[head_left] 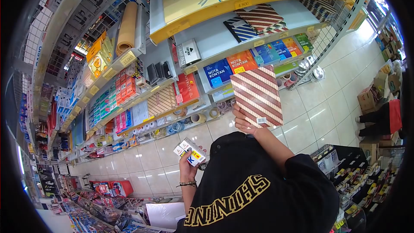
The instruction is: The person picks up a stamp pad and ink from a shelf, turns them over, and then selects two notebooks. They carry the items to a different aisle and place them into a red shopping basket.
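Note:
My right hand (243,120) grips the lower left edge of a notebook (258,95) with a brown and cream diagonal-striped cover. A white barcode label sits near its bottom edge. The notebook is held up in front of the shelf, overlapping the edge of the Nota Kontan books (241,61). Lower and to the left, my left hand (188,166) is closed around small white boxes (189,152) with blue and red print, held side by side. Similar striped books (262,18) lie on the shelf above.
Shelves hold a stamp pad box (188,53), a brown paper roll (127,28) and a red book (186,88). Tape rolls (198,118) line the bottom shelf. Tiled floor (310,118) extends to the right, where a person (375,123) stands by cartons. Display racks (358,181) stand lower right.

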A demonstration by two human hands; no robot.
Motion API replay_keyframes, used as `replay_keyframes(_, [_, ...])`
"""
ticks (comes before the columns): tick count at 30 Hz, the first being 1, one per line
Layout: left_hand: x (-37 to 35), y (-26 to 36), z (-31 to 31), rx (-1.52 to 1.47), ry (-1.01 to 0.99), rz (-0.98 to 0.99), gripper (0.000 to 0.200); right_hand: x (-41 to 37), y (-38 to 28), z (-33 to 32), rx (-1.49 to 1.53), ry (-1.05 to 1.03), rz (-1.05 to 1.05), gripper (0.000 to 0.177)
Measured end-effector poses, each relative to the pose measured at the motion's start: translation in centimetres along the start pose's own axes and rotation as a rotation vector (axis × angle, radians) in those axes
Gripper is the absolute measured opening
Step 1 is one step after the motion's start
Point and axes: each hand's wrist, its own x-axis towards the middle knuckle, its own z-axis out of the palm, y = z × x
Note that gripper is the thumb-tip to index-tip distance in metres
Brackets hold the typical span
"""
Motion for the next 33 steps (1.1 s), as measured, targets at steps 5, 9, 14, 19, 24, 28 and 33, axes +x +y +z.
replay_keyframes(5, [-0.1, 0.2, 0.1, 0.004, -0.009, -0.017, 0.056, -1.2, -0.1, -0.1, -0.123, 0.049, -0.226, 0.04])
replay_keyframes(9, [-0.2, 0.4, 0.2, 0.015, -0.032, -0.026, 0.057, -2.4, -0.1, -1.6, -0.247, 0.064, -0.285, 0.04])
replay_keyframes(14, [-0.3, 0.7, 0.4, 0.03, -0.038, -0.027, 0.057, -2.3, 0.8, -1.7, -0.132, -0.022, -0.195, 0.057])
replay_keyframes(19, [-0.1, 0.7, 0.2, 0.001, -0.04, -0.031, 0.056, -2.1, 0.5, -0.7, -0.18, 0.334, -0.327, 0.055])
replay_keyframes(24, [0.0, 0.8, 0.4, 0.0, -0.036, -0.026, 0.056, -1.2, 0.2, 2.5, -0.23, 0.283, -0.44, 0.079])
replay_keyframes(28, [0.2, 0.8, 0.5, 0.013, -0.03, -0.027, 0.056, -0.8, -1.1, 3.3, -0.218, 0.336, -0.499, 0.105])
replay_keyframes(33, [0.4, 0.7, 0.4, -0.018, -0.032, -0.02, 0.057, -0.4, -2.2, 3.5, -0.256, 0.415, -0.561, 0.104])
